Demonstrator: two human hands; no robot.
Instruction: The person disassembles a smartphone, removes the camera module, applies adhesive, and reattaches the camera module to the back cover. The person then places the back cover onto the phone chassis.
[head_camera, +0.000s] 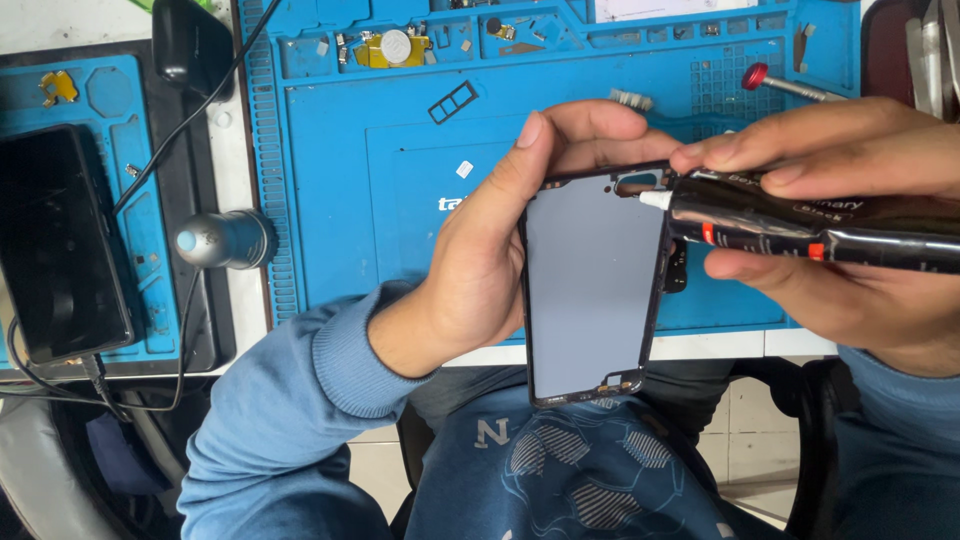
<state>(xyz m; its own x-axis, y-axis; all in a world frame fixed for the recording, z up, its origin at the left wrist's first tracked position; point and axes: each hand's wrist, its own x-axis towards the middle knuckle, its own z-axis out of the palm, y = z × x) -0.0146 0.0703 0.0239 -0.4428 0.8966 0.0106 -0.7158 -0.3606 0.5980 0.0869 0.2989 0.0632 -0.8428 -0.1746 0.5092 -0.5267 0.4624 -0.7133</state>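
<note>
Right now the left hand (480, 260) grips a phone frame (592, 290) by its long side, thumb hooked over the top corner and fingers curled behind, so the grey inner face tilts up toward the eyes. The right hand (850, 220) pinches a black glue tube (800, 225) between forefinger above and the other fingers below, its white nozzle (655, 200) touching the frame's upper edge, probably at the rim, though the contact is small to judge. Holding the frame over the lap, off the near edge of the blue work mat (330, 150), keeps it free to turn under the nozzle.

Farther out, a black card tray (453, 102) lies near the mat's middle, small parts (392, 48) sit in the compartments along its far edge, and a red-capped screwdriver (785, 85) rests toward its far right corner. Beyond the mat's left edge stand a grey cylindrical tool (225, 240) and a dark phone (60, 245) on a second mat.
</note>
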